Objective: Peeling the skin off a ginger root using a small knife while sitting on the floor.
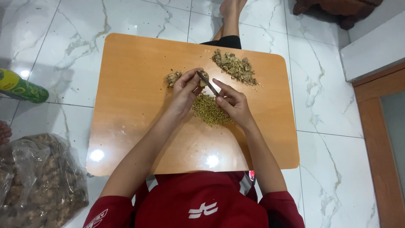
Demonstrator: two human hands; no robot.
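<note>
My left hand (184,90) holds a knobbly brown root piece (204,78) over a low wooden table (135,105). My right hand (234,103) grips a small knife (206,82) whose blade touches that piece. Below both hands lies a pile of finely chopped yellowish bits (209,110). Another brown root piece (172,78) rests just left of my left hand. A heap of brownish peelings (234,66) sits at the far side of the table.
A clear plastic bag full of brown roots (38,181) lies on the marble floor at the left. A green bottle (21,87) lies further left. My bare foot (231,12) stretches beyond the table. Wooden furniture stands at the right.
</note>
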